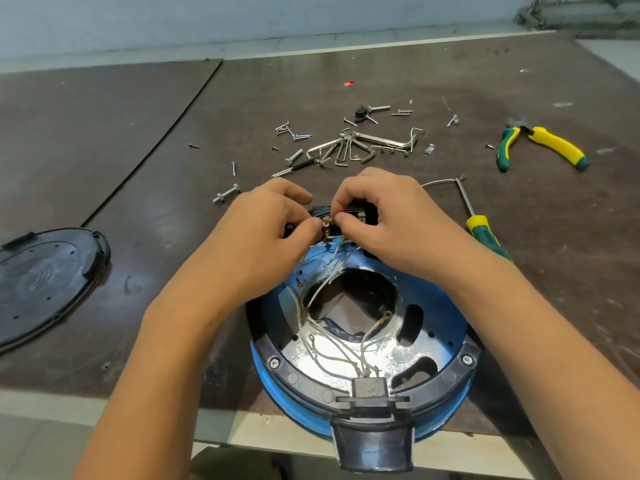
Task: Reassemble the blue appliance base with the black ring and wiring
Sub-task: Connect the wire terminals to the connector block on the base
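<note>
Up close, we bend over the blue base [277,393], which sits open side up at the near edge of the table [138,168], between our forearms. A black ring [460,355] lies round its rim, and pale wires [332,351] loop across the shiny inside from a black block [372,389] at the near rim toward the far rim. There our left hand [273,220] and right hand [384,216] meet, fingers curled, the fingertips of both pinching a small brass terminal [327,223] on the wire ends. A black cover [45,282] lies well apart to the left. Beyond our hands are scattered screws [294,133], a bolt [227,195] and a bunch of hex keys [346,150]. Pliers [540,143] lie far right, and a screwdriver [485,233] lies just beside our right wrist.
</note>
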